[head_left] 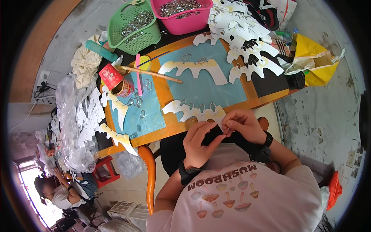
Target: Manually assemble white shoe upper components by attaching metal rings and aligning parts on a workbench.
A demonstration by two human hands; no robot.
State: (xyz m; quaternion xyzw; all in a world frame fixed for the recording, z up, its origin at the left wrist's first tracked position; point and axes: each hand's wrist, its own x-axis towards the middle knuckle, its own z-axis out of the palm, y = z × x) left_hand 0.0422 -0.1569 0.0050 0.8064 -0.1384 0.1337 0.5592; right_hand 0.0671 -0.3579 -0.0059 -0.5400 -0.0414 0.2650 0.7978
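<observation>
My left hand (198, 145) is held at the table's near edge, thumb and fingers spread with a gap between them. Its thumb tip comes close to the fingertips of my right hand (243, 127), which are pinched together. Whatever those fingers hold is too small to make out. Just beyond both hands lies a white scalloped cut-out piece (195, 113) with a yellowish edge and several metal rings standing along it. Its right end reaches my right fingers. Farther back rests a similar white piece (206, 70), with two rings beside its upper edge.
At the back stand a green basket (116, 33) and a pink basket (206, 13), both holding metal rings. White cut-outs (235, 23) are heaped at back right. A red cup (111, 76), a wooden stick (162, 76) and loose rings (135, 101) lie left. Another person (63, 195) sits lower left.
</observation>
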